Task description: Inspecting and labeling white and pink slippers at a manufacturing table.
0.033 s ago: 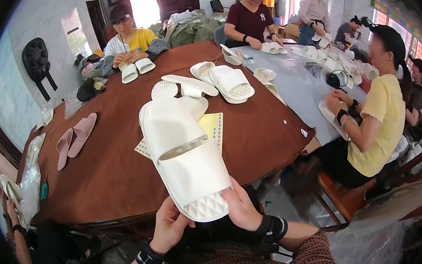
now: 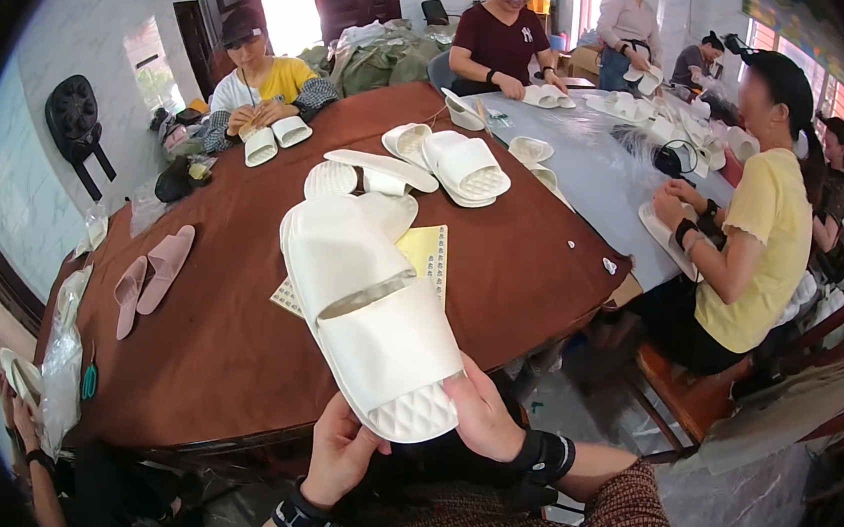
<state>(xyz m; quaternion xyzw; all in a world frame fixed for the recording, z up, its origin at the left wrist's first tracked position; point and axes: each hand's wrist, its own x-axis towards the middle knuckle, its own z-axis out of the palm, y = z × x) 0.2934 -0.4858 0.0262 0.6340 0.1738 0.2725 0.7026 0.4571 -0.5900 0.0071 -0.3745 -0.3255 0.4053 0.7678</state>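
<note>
Both my hands hold a white slipper [image 2: 390, 346] tilted over the near edge of the brown table. It has a broad smooth strap and a quilted footbed showing at the near end. My left hand [image 2: 343, 452] grips the near left edge, its thumb on the rim and other fingers partly hidden. My right hand [image 2: 484, 410] closes on the near right side, its fingertips by the strap opening. Just beyond, a yellow sticker sheet [image 2: 430, 249] lies partly covered by the slipper. Several more white slippers [image 2: 463, 167] rest farther back on the table.
Pink slippers [image 2: 167, 266] lie left on the brown tablecloth [image 2: 202, 365]. Green-handled scissors [image 2: 89, 381] and clear plastic wrap [image 2: 63, 363] are at the left edge. Co-workers sit around; one in yellow [image 2: 760, 243] handles a slipper at the grey table [image 2: 591, 168]. A wooden chair [image 2: 682, 387] stands right.
</note>
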